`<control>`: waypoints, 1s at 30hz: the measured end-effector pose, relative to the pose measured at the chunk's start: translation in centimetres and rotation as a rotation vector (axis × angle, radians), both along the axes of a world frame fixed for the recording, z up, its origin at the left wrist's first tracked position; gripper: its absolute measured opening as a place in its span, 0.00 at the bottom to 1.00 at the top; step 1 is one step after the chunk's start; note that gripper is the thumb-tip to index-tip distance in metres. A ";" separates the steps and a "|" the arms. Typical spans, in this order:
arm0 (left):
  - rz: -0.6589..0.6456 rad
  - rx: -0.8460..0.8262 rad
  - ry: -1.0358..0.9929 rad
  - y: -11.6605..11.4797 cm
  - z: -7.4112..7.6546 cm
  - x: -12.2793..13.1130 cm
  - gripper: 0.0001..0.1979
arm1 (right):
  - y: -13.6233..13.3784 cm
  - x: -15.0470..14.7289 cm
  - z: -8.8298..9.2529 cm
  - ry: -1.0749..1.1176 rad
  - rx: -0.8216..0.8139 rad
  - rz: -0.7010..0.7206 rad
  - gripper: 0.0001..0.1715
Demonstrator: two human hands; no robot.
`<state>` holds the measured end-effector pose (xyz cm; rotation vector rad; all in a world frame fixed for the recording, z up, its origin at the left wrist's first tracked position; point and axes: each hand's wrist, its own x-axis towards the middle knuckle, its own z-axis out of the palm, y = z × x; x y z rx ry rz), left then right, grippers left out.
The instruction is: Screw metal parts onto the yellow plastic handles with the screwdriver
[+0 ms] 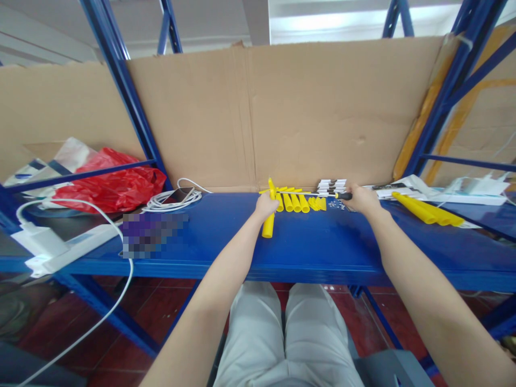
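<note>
My left hand (266,205) is closed around a yellow tube-like plastic piece (267,227), its wide round end pointing down toward me. My right hand (361,200) grips a screwdriver (344,196) by its black handle. The long metal shaft runs level to the left, toward the yellow piece in my left hand; whether the tip touches it is too small to tell. Behind and below the shaft lies a row of several similar yellow tubes (295,203). Small yellow parts (318,203) lie at the right end of that row, beside scattered tiny screws (335,205).
Long yellow tubes (427,210) lie on the blue shelf (314,247) at right, near white papers. A small stack of black-and-white packets (331,185) leans by the cardboard back wall (322,113). At left are a coiled white cable (173,200), red bag (113,180) and power strip (76,248).
</note>
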<state>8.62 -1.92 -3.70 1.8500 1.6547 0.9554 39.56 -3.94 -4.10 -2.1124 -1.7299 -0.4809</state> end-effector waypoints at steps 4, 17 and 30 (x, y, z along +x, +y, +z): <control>0.009 0.007 0.011 0.0 0.0 0.0 0.17 | 0.6 0.6 -0.1 -0.009 -0.015 0.063 0.22; 0.013 0.003 0.000 -0.1 0.1 0.0 0.16 | -0.2 0.3 0.2 -0.036 -0.022 0.015 0.23; 0.058 0.035 0.020 -0.2 0.2 -0.3 0.17 | -0.3 -0.5 0.2 -0.049 -0.034 0.174 0.15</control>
